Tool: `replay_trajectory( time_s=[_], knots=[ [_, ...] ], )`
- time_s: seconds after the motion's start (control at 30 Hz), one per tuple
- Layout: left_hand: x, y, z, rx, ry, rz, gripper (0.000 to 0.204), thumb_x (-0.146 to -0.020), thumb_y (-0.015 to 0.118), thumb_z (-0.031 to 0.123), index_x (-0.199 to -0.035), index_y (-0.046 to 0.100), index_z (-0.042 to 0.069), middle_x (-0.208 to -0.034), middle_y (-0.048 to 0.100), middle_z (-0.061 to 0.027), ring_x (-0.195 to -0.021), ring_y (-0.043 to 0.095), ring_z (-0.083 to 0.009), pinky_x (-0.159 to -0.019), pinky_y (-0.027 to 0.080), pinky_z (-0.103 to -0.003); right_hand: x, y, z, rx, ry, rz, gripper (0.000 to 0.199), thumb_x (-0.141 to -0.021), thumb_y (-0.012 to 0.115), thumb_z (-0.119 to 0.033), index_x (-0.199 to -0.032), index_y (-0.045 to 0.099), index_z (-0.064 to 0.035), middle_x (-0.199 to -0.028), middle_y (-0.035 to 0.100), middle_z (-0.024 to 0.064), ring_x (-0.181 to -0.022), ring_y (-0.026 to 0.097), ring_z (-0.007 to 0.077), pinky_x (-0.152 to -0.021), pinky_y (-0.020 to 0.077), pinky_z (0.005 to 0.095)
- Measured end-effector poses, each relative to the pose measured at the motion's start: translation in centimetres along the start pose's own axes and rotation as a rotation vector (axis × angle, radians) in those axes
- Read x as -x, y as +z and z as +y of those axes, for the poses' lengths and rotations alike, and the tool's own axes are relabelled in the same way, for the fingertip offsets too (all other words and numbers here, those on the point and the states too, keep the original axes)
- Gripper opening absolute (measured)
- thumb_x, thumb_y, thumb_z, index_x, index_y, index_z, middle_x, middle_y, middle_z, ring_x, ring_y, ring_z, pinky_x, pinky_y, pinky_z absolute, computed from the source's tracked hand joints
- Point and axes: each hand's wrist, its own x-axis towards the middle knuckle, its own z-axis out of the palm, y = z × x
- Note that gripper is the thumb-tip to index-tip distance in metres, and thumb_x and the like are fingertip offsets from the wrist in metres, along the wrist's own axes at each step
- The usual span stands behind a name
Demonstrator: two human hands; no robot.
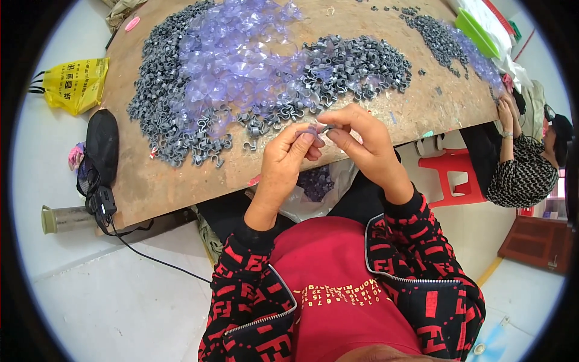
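Close together over the table's near edge, my two hands meet fingertip to fingertip. My left hand pinches a clear purple suction cup. Between the thumb and forefinger of my right hand is a small dark grey plastic clip, against the suction cup; whether the two are joined I cannot tell. Just beyond lies a heap of clear purple suction cups, flanked by grey clips on the left and more clips on the right. Below my hands, a pale plastic bag holds dark purplish pieces.
The brown wooden table carries another clip pile and a green basin at far right. A co-worker sits there, near a red stool. At left are a yellow bag, a black pouch and a cable.
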Motion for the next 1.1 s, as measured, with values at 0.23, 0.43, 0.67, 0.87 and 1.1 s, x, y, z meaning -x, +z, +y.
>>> replay_trajectory(
  time_s=[0.23, 0.43, 0.67, 0.87, 1.1],
  knots=[
    [0.1, 0.2, 1.0, -0.073, -0.005, 0.016, 0.018, -0.091, 0.049, 0.012, -0.100, 0.058, 0.000, -0.081, 0.059, -0.0031, -0.069, 0.056, -0.0082, -0.062, 0.046, -0.021, 0.4, -0.3, 0.2, 0.453, -0.231, -0.021, 0.036, -0.077, 0.056, 0.004, -0.109, 0.063, -0.0119, -0.078, 0.053, 0.0073, -0.069, 0.052, 0.0187, -0.061, 0.0417, 0.0265],
    [0.5, 0.2, 0.8, -0.233, 0.143, 0.116, 0.012, -0.086, 0.054, 0.003, -0.097, 0.058, -0.002, -0.080, 0.062, -0.0058, -0.067, 0.059, -0.0093, -0.061, 0.048, -0.021, 0.8, -0.1, -0.1, 0.070, 0.019, -0.071, 0.027, -0.082, 0.056, -0.003, -0.109, 0.060, -0.0047, -0.085, 0.055, 0.0058, -0.072, 0.052, 0.0129, -0.064, 0.0421, 0.0244],
    [0.6, 0.3, 0.7, -0.422, 0.327, 0.068, 0.012, -0.084, 0.056, 0.001, -0.096, 0.059, -0.001, -0.079, 0.062, -0.0064, -0.067, 0.059, -0.0102, -0.059, 0.048, -0.022, 1.3, -0.8, -0.7, -0.507, 0.419, -0.100, 0.024, -0.083, 0.057, -0.007, -0.106, 0.059, -0.0006, -0.090, 0.056, 0.0024, -0.077, 0.050, 0.0080, -0.066, 0.0402, 0.0214],
    [0.9, 0.6, 1.3, -0.250, 0.176, 0.039, 0.012, -0.086, 0.056, 0.005, -0.095, 0.059, -0.001, -0.076, 0.061, -0.0052, -0.065, 0.057, -0.0092, -0.059, 0.046, -0.022, 1.4, -1.1, -0.5, 0.374, -0.213, -0.040, 0.026, -0.079, 0.060, -0.003, -0.104, 0.063, -0.0093, -0.083, 0.057, 0.0055, -0.074, 0.054, 0.0167, -0.064, 0.0406, 0.0249],
    [1.2, 0.2, 1.6, 0.032, -0.045, -0.027, 0.014, -0.088, 0.055, 0.011, -0.097, 0.058, 0.001, -0.075, 0.060, -0.0045, -0.066, 0.054, -0.0067, -0.058, 0.043, -0.018, 1.7, -0.8, -0.8, 0.369, -0.224, -0.039, 0.031, -0.077, 0.059, 0.001, -0.104, 0.064, -0.0119, -0.080, 0.056, 0.0068, -0.071, 0.053, 0.0203, -0.063, 0.0419, 0.0282]
  ],
)
